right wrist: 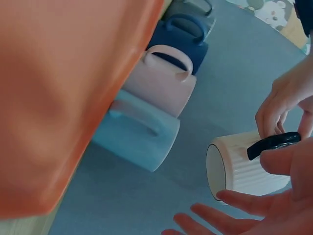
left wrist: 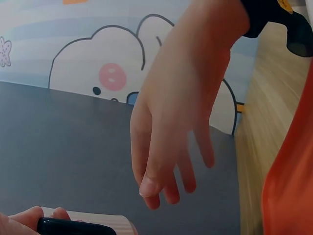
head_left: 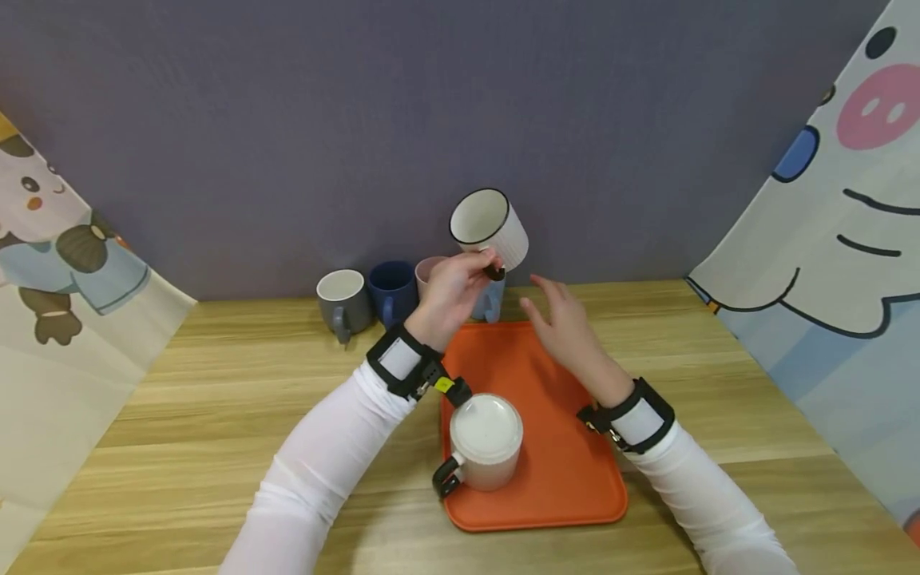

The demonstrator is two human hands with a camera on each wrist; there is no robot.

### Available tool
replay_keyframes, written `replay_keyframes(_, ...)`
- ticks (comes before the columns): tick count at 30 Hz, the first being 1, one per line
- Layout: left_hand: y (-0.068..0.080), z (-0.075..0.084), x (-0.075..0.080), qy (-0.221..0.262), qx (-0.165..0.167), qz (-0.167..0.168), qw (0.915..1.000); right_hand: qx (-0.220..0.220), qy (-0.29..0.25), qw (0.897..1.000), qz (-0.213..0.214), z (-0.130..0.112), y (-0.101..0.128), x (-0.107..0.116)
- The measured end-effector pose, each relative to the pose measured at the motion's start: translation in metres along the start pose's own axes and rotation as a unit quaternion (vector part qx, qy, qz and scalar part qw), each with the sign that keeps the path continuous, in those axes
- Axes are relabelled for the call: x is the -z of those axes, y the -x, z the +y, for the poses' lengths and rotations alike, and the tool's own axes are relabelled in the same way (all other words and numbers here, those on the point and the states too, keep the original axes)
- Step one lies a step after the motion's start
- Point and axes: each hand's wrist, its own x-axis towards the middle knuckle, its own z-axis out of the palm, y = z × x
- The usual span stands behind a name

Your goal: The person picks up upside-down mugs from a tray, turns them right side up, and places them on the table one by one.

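Your left hand [head_left: 453,291] lifts a white ribbed mug [head_left: 492,226] by its black handle, above the far edge of the orange tray [head_left: 568,471].

The fingers are pinched around the handle, so the mug hangs tilted with its mouth toward you. Your right hand [head_left: 564,323] waits just beside it, fingers spread and holding nothing. On the tray near you stands 1 white mug [head_left: 485,443] upright. Behind the tray, 4 mugs line the wall: grey [head_left: 343,299], dark blue [head_left: 391,291], pink [right wrist: 161,81], light blue [right wrist: 139,134]; they crowd the space under the lifted mug.
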Motion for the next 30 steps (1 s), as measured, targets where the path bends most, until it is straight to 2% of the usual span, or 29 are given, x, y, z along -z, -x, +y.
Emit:
replay_keyframes(9,-0.015,-0.012,-0.011,-0.022,0.026,0.043,0.9985,0.000,0.062,0.998,0.002,0.018,0.015,0.000)
replay_keyframes(17,-0.024,-0.020,-0.016,-0.043,0.039,0.038,0.9976,-0.015,0.092,0.996,-0.006,0.032,0.026,0.003)
replay_keyframes(24,-0.034,-0.029,-0.021,-0.048,0.030,0.062,0.9965,-0.016,0.115,0.993,-0.001,0.041,0.037,0.006)
replay_keyframes(30,-0.043,-0.036,-0.026,-0.069,0.055,0.052,0.9947,-0.028,0.126,0.992,-0.001,0.046,0.050,0.009)
